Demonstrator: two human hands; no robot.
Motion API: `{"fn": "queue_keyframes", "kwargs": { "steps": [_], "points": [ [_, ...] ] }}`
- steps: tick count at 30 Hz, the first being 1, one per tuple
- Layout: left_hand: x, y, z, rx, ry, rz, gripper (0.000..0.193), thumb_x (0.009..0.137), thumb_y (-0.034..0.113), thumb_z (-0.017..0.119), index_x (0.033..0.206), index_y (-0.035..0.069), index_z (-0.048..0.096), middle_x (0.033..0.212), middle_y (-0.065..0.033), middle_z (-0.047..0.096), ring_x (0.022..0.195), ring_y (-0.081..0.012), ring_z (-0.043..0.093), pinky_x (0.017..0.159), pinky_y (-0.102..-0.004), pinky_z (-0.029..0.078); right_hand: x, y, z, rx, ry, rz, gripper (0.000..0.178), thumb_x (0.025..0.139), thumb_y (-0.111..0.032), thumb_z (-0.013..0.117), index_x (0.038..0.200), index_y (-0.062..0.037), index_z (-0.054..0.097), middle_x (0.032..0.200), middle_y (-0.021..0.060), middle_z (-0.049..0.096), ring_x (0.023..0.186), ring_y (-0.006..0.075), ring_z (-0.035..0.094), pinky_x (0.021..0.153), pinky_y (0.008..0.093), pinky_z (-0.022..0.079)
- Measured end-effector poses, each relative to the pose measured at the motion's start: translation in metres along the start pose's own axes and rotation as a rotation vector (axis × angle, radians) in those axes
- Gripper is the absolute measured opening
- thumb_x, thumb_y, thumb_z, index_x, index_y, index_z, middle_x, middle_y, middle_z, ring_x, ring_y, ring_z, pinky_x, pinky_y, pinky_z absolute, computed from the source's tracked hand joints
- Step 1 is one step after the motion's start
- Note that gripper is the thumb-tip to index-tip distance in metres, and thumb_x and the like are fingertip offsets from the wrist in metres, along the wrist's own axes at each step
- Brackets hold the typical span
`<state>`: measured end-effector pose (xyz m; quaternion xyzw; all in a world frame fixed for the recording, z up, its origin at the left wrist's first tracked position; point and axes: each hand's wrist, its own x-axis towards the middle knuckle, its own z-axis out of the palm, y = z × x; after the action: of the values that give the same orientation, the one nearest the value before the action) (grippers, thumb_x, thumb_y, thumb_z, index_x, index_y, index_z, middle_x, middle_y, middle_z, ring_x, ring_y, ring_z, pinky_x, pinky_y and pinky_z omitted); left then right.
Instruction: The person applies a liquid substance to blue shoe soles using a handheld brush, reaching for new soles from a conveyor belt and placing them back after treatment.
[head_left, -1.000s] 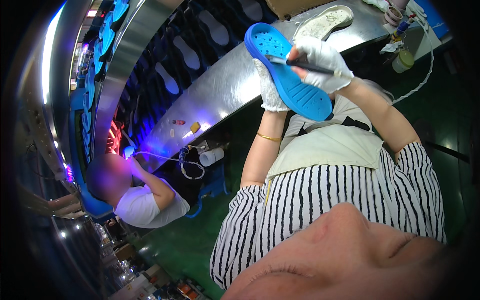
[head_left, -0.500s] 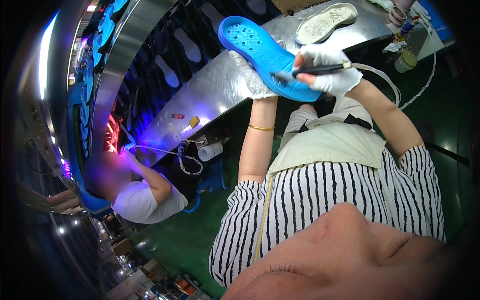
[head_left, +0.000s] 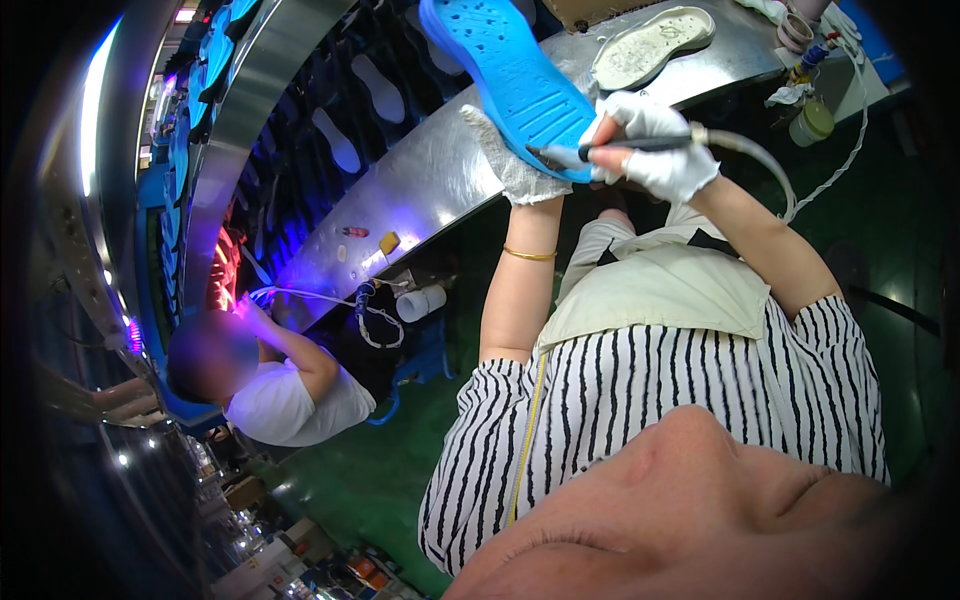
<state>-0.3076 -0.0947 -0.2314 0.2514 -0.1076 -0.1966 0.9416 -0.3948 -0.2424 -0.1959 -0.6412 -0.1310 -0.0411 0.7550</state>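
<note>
A blue shoe sole is tilted up over the metal bench, its heel end nearest to me. My left hand, in a white glove, is closed around the sole's near left side from below; some fingers are hidden behind it. My right hand, in a white glove with bare fingertips, grips a black-handled brush with a pale hose running from its back end. The bristles lie over the near end of the sole; I cannot tell if they touch it.
A white sole lies on the metal bench to the far right. Beyond it, a dark conveyor carries several pale soles. A co-worker sits at the left. A green-lidded pot and hanging hoses are at the right.
The blue sole has moved up and tipped more steeply away from me. The brush has shifted slightly left, to the sole's near end.
</note>
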Motion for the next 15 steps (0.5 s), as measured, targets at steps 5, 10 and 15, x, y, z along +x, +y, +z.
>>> {"fn": "queue_keyframes", "kwargs": {
  "steps": [5,10,15],
  "points": [
    [0.001,0.002,0.012,0.024,-0.106,0.114,0.083,0.089,0.068,0.042,0.146,0.008,0.032,0.143,-0.0145,0.042,0.125,-0.0301,0.046,0.107,-0.0442,0.037,0.002,-0.001,0.006,-0.11,0.078,-0.174,0.015,0.082,0.002,0.069,0.092,-0.0031,0.06,0.079,0.0044,0.062,0.069,0.0092,0.06,0.064,0.0229,0.049],
    [0.008,0.009,0.016,-0.021,-0.123,0.11,0.081,0.089,0.067,0.041,0.148,0.012,0.029,0.145,-0.0204,0.038,0.131,-0.0372,0.041,0.111,-0.0512,0.032,0.0,-0.004,0.009,-0.06,-0.013,0.019,0.012,0.082,-0.002,0.069,0.091,-0.003,0.06,0.079,0.0044,0.062,0.069,0.0098,0.061,0.064,0.0234,0.05],
    [0.015,0.016,0.015,-0.13,-0.171,0.051,0.082,0.088,0.067,0.043,0.148,0.013,0.029,0.144,-0.0208,0.04,0.13,-0.0371,0.042,0.111,-0.052,0.032,0.004,-0.004,-0.003,-0.1,-0.021,-0.052,0.013,0.081,-0.001,0.07,0.09,-0.0035,0.061,0.087,0.0064,0.064,0.077,0.0109,0.06,0.07,0.0244,0.05]
  ]
}}
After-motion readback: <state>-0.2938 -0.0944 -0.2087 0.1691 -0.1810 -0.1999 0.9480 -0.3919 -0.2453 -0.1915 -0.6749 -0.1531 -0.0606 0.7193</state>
